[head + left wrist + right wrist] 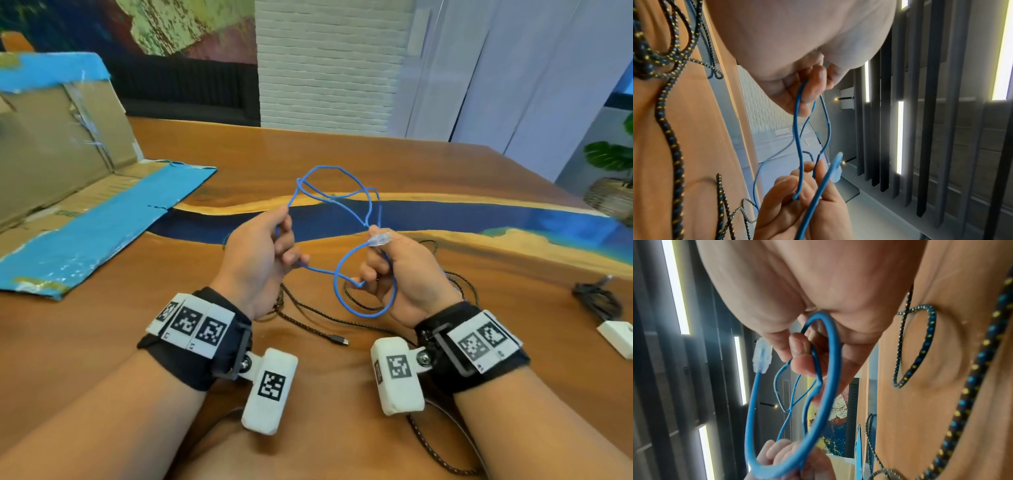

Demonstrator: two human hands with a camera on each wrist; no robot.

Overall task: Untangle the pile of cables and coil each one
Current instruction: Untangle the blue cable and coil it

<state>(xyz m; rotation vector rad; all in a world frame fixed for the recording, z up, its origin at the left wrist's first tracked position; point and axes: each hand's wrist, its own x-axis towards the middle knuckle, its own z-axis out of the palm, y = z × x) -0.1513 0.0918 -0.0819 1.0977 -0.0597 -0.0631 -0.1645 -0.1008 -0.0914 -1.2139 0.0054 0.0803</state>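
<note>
A: Item one — blue cable. Location?

B: Held up above the wooden table, between both hands. Left hand pinches one run with curled fingers; right hand is closed round a small loop, with the clear plug sticking out by the thumb.

A: Direction, long axis?

B: Plug points away from the person and a little left. No single axis for the rest: loose loops rise up and away from the hands and cross each other at the top.

A: Item two?

B: Black braided cable, spread on the table under the hands, plug end lying free. Not coiled.

A: Risks?

B: Likely the crossed blue loops — pulling the hands apart could cinch them into a knot. The hanging blue loop sits close to the braided cable and might snag it. A slack right grip could let the started coil spring open.
</note>
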